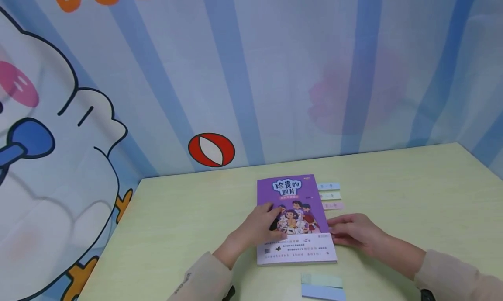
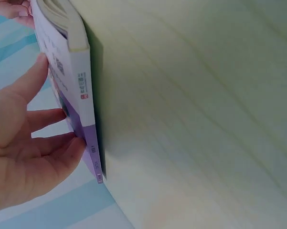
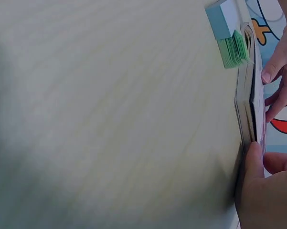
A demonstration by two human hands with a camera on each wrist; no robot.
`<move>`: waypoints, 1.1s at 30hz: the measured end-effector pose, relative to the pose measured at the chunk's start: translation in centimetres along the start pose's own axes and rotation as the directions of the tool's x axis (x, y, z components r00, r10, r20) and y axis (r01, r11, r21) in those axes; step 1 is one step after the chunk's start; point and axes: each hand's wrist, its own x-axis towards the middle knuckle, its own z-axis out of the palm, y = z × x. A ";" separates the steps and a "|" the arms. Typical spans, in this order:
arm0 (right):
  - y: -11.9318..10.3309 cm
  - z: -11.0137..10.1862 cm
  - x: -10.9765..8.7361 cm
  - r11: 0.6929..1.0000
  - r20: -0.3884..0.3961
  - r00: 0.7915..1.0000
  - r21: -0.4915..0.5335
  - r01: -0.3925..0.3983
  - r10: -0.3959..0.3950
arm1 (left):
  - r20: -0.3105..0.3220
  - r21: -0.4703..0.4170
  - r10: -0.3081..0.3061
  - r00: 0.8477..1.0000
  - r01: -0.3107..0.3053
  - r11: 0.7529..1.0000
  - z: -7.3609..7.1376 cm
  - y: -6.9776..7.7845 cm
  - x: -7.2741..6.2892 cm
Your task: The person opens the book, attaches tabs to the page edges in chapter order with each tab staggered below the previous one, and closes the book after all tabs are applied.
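Observation:
A purple paperback book (image 1: 291,194) with cartoon children and a white band (image 1: 296,248) across its lower part lies on the table. My left hand (image 1: 261,224) rests on its left part, fingertips on the cover; in the left wrist view they lie near the spine (image 2: 81,76). At the right edge of the book my right hand (image 1: 359,233) has thumb and finger at the page side. The right wrist view shows that thumb (image 3: 253,160) against the page edge, a finger beside it at the cover. Three paper tabs (image 1: 330,195) with writing stick out from the book's upper right edge.
A green sticky-note pad (image 1: 321,280) and a blue pad (image 1: 323,292) lie together in front of the book. The pale wooden table (image 1: 188,213) ends at the back against a printed cloth (image 1: 275,74) with cartoon figures.

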 end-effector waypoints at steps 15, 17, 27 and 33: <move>-2.0 1.8 2.4 0.125 0.431 0.722 -0.808 0.576 -0.542 | -0.022 0.249 0.067 0.997 -0.060 0.967 0.5 1.1 0.8; -2.0 2.1 2.8 0.045 0.522 0.716 -0.793 0.607 -0.464 | -0.024 0.261 0.077 0.997 -0.068 0.963 0.5 1.1 0.8; -3.0 2.8 3.3 0.063 0.588 0.787 -0.792 0.607 -0.186 | 0.054 0.405 0.047 0.997 -0.065 0.912 0.7 1.7 0.5; -3.0 3.0 3.1 -0.055 0.566 0.821 -0.824 0.563 -0.070 | 0.044 0.386 0.055 0.997 -0.068 0.920 1.5 0.8 0.6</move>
